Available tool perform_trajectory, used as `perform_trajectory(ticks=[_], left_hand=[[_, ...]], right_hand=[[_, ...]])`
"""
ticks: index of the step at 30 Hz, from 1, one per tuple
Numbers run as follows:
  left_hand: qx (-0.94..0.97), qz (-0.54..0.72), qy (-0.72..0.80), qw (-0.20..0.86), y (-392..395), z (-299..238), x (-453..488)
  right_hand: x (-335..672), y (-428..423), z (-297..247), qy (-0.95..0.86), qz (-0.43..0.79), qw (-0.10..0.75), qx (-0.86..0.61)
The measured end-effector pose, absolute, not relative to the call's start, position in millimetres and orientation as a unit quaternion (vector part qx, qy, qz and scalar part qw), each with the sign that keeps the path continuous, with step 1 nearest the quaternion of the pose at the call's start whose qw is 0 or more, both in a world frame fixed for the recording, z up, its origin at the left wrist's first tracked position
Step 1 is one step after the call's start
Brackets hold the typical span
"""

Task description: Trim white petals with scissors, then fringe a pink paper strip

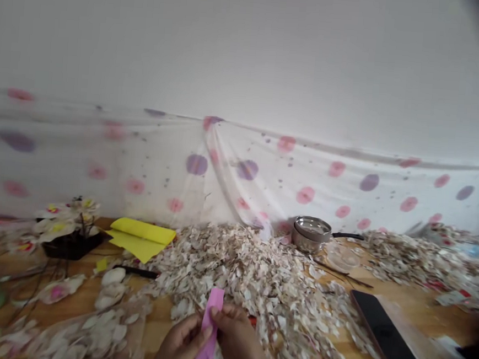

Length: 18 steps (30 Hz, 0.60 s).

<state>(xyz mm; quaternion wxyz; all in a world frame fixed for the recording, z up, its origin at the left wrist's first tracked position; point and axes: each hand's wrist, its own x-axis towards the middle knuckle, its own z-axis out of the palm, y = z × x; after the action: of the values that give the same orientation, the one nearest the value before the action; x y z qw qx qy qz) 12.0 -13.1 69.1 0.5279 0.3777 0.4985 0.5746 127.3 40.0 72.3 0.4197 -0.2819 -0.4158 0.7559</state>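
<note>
Here we are, our left hand point(180, 343) and right hand point(234, 338) gripping a strip of pink paper point(210, 332) between them, fingers closed, right at the near edge of a heap of pale flakes point(232, 267) on the wooden surface point(444, 323)

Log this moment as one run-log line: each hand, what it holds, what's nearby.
left hand: pinching pink paper strip | right hand: pinching same strip | nearby: pale flake pile, smartphone

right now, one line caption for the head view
Left hand and right hand hold a pink paper strip over a heap of pale flakes on a wooden table
</note>
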Motion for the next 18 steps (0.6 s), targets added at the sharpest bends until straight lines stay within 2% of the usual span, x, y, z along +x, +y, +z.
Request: perform_trajectory(ticks=[6,12,18], left_hand=[[0.372,0.591,0.506,0.507,-14.5,44.4,0.0],[0.327,0.62,0.503,0.506,-16.2,33.8,0.5],[0.277,0.648,0.489,0.514,-17.5,34.8,0.6]], right_hand=[[134.1,43.9,63.6,-0.468,0.712,0.417,-0.316],[134.4,23.1,33.6,-0.609,0.647,0.324,-0.325],[145.9,28.4,20.1,-0.732,0.492,0.295,-0.368]])
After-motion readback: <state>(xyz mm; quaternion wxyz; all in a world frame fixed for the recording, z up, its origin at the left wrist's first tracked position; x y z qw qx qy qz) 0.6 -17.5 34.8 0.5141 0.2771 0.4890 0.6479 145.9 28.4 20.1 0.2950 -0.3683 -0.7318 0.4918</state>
